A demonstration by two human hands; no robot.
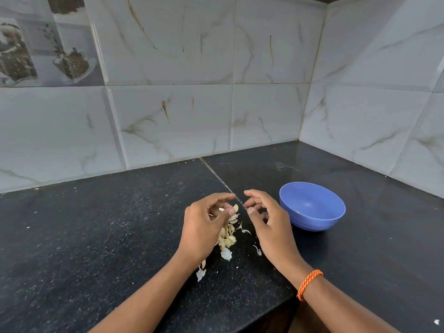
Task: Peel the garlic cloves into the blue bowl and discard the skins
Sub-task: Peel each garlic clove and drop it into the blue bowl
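Note:
My left hand (206, 222) hovers over a pile of pale garlic skins (227, 236) on the black counter. Its fingers are curled, and a small pale piece that looks like a garlic clove (221, 209) shows inside the curl. My right hand (266, 219), with an orange bracelet (308, 283) on the wrist, is just to the right, fingers apart and nothing visible between them. The two index fingertips nearly meet above the pile. The blue bowl (334, 219) stands upright right of my right hand, with only a tiny pale speck (298, 211) inside.
Loose skin flakes (200, 272) lie toward the counter's front edge (240, 318). Tiled walls meet in a corner (299, 140) behind the bowl. The black granite counter (96, 236) stretches left.

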